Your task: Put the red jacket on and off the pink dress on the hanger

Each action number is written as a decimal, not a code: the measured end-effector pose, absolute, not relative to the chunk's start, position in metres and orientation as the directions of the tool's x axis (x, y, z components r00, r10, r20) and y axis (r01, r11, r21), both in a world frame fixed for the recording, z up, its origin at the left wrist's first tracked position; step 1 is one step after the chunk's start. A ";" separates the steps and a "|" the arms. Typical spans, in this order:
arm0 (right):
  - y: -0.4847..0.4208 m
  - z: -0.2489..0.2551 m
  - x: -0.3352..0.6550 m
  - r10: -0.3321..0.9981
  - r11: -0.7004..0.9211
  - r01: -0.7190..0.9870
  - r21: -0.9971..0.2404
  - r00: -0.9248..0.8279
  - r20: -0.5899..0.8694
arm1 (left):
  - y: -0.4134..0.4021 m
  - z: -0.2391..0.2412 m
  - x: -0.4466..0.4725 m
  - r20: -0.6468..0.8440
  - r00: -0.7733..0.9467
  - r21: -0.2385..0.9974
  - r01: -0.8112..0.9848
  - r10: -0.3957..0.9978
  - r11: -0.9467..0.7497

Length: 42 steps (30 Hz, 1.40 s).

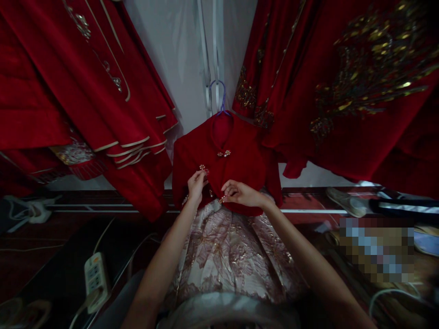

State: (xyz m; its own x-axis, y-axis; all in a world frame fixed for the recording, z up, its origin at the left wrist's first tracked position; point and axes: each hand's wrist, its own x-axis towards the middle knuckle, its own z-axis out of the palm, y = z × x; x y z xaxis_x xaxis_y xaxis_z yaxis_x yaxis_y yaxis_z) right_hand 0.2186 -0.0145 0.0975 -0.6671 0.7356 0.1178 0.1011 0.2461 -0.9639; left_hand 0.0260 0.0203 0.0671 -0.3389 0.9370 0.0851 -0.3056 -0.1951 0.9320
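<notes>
A short red jacket (245, 160) with a stand collar hangs in front of me on a blue hanger (224, 98). Its collar is joined by a jewelled clasp (224, 154), while the front edges part below. My left hand (196, 185) is closed, pinching the front panel beside a flower-shaped ornament (202, 167). Lower and to the right, my right hand (242, 194) pinches the other front edge by a small jewelled fastener (222, 199). Under the jacket spreads a pale pink brocade skirt (229, 249) with a shiny leaf pattern.
Red garments with pale piping (113, 105) hang at left; a red garment with gold sequins (377, 68) hangs at right. A white power strip (96, 281) with cords lies at lower left. A person's shoe (346, 202) shows at right, near a white rail (308, 211).
</notes>
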 end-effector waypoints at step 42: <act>0.069 0.180 0.165 0.954 0.300 0.195 -0.934 -0.037 0.298 | 0.045 0.183 0.035 0.738 0.235 0.207 0.814 0.633 -0.543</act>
